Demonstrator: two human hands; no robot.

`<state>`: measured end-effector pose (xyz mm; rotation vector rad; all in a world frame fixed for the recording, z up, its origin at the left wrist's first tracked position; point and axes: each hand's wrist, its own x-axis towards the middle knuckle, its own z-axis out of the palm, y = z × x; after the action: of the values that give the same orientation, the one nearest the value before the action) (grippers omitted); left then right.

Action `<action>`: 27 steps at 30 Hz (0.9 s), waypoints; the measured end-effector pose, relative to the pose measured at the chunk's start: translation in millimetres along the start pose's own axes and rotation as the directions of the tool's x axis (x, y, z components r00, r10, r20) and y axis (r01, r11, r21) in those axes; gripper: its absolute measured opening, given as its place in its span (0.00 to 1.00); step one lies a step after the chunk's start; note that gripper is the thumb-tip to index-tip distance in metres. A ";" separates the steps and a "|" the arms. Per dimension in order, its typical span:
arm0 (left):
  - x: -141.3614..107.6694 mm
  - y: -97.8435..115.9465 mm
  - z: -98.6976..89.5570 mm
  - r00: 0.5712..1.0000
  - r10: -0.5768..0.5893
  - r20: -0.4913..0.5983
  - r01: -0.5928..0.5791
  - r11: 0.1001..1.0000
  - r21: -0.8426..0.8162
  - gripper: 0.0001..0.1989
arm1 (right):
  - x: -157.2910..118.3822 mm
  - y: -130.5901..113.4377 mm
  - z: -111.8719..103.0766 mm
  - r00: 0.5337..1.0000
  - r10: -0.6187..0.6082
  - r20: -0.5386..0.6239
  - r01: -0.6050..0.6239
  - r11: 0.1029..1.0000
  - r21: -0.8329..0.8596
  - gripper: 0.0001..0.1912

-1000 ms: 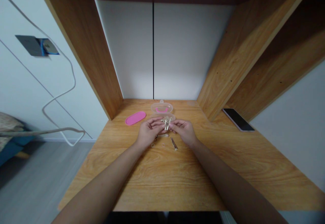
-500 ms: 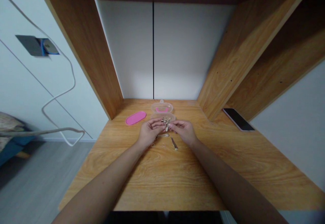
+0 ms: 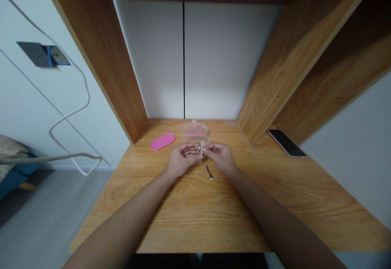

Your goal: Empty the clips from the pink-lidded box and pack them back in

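Observation:
A bunch of small shiny metal pieces [image 3: 200, 147] is held between my two hands, above the desk; their exact kind is too small to make out. My left hand [image 3: 182, 157] is closed on the bunch from the left, fingers curled behind it and thumb in front. From the right, my right hand [image 3: 220, 156] pinches it with thumb and fingertips. Just below the hands lies a nail clipper [image 3: 209, 172] on the wood. Behind them stands an open clear oval case [image 3: 183, 129] with a pink piece inside; my fingers partly hide its near half.
A pink oval tray [image 3: 163, 141] lies on the desk [image 3: 195, 220], left of the case. To the right, a phone [image 3: 286, 143] rests near the wooden upright [image 3: 275, 94]. A white cable [image 3: 88, 94] hangs along the left wall.
My left hand has shifted slightly right and down, covering more of the small metal item lying beneath it. The metal bunch has turned a little between my fingers.

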<state>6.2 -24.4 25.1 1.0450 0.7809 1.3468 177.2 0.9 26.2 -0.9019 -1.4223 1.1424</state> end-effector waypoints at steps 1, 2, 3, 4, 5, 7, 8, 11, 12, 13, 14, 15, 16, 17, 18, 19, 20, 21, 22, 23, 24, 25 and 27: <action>0.3 -0.5 -0.2 1.000 0.004 0.001 -0.004 1.000 0.002 0.28 | -0.3 -0.2 0.1 1.000 0.000 0.002 0.000 1.000 -0.005 0.21; 0.5 -0.9 -0.3 1.000 0.008 0.000 -0.008 1.000 0.008 0.28 | -0.5 -0.4 0.2 1.000 0.001 0.002 -0.001 1.000 -0.008 0.21; 0.5 -1.2 -0.5 1.000 0.012 -0.003 -0.011 1.000 0.016 0.28 | -0.7 -0.7 0.2 1.000 0.003 0.002 -0.003 1.000 -0.009 0.21; 0.5 -1.4 -0.6 1.000 0.015 -0.006 -0.015 1.000 0.025 0.28 | -0.9 -1.0 0.1 1.000 0.005 0.002 -0.005 1.000 -0.008 0.21; 0.3 -1.4 -0.7 1.000 0.019 -0.008 -0.018 0.999 0.032 0.28 | -1.0 -1.3 0.0 1.000 0.007 0.003 -0.007 1.000 -0.007 0.21; 0.0 -1.0 -0.5 1.000 0.025 -0.006 -0.024 0.999 0.039 0.28 | -1.1 -2.0 -0.1 1.000 0.010 0.007 -0.010 1.000 -0.007 0.21; -0.3 -0.7 -0.2 1.000 0.028 -0.003 -0.028 0.999 0.041 0.27 | -1.2 -2.3 -0.1 1.000 0.010 0.011 -0.010 1.000 -0.007 0.21; -1.2 1.1 1.4 0.999 0.051 0.006 -0.052 0.997 0.057 0.24 | -1.7 -3.3 0.4 1.000 0.006 0.020 -0.005 1.000 -0.007 0.21; -1.7 1.8 2.1 0.998 0.064 0.015 -0.065 0.996 0.069 0.23 | -2.1 -3.5 0.8 1.000 0.001 0.023 -0.001 1.000 -0.006 0.21; -2.2 2.4 2.7 0.997 0.079 0.026 -0.081 0.993 0.082 0.23 | -2.5 -3.7 1.2 1.000 -0.005 0.023 0.005 1.000 -0.003 0.21; -2.8 2.9 3.1 0.995 0.094 0.041 -0.098 0.990 0.097 0.24 | -3.0 -3.9 1.6 1.000 -0.012 0.022 0.012 1.000 0.002 0.20; -3.4 3.0 3.4 0.992 0.109 0.058 -0.115 0.987 0.112 0.24 | -3.5 -3.8 2.1 1.000 -0.019 0.019 0.019 1.000 0.009 0.20; -3.9 2.9 3.4 0.990 0.124 0.070 -0.132 0.983 0.127 0.25 | -4.0 -3.7 2.5 1.000 -0.027 0.016 0.027 1.000 0.017 0.19; -4.3 2.3 3.1 0.987 0.141 0.073 -0.150 0.978 0.145 0.24 | -4.5 -3.4 2.8 0.999 -0.033 0.011 0.033 0.999 0.024 0.18; -4.5 1.4 2.7 0.985 0.160 0.066 -0.169 0.971 0.168 0.24 | -4.9 -3.1 3.1 0.999 -0.037 0.007 0.037 0.999 0.029 0.17; -4.4 0.3 2.1 0.982 0.181 0.054 -0.188 0.962 0.196 0.22 | -5.3 -2.7 3.4 0.999 -0.039 0.004 0.038 0.999 0.029 0.17; -4.2 -1.0 1.4 0.979 0.201 0.038 -0.205 0.952 0.227 0.21 | -5.5 -2.3 3.6 0.999 -0.038 0.001 0.038 0.999 0.025 0.16; -3.8 -2.1 0.6 0.975 0.221 0.020 -0.219 0.941 0.259 0.20 | -5.7 -2.1 3.9 0.999 -0.036 -0.001 0.037 0.999 0.019 0.16; -3.3 -3.1 -0.2 0.971 0.238 0.001 -0.228 0.930 0.288 0.19 | -5.8 -2.0 4.2 0.999 -0.034 0.000 0.034 0.999 0.015 0.16; -2.8 -3.8 -1.0 0.968 0.252 -0.015 -0.235 0.920 0.313 0.19 | -5.9 -2.2 4.5 0.999 -0.034 0.003 0.034 0.999 0.013 0.16; -2.4 -4.0 -1.9 0.964 0.266 -0.028 -0.242 0.911 0.333 0.18 | -6.0 -2.6 4.9 0.999 -0.039 0.003 0.039 0.999 0.016 0.16; -2.0 -3.8 -2.8 0.959 0.281 -0.037 -0.250 0.902 0.352 0.18 | -6.3 -3.2 5.2 0.999 -0.049 -0.003 0.050 0.999 0.021 0.16; -2.1 -2.2 -4.4 0.950 0.311 -0.032 -0.275 0.879 0.389 0.16 | -7.0 -4.6 5.7 0.996 -0.083 -0.023 0.083 0.996 0.019 0.16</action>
<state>2.7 -25.7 21.2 1.4625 1.0122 1.5460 172.9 -7.9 28.9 -0.8314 -1.4144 1.0795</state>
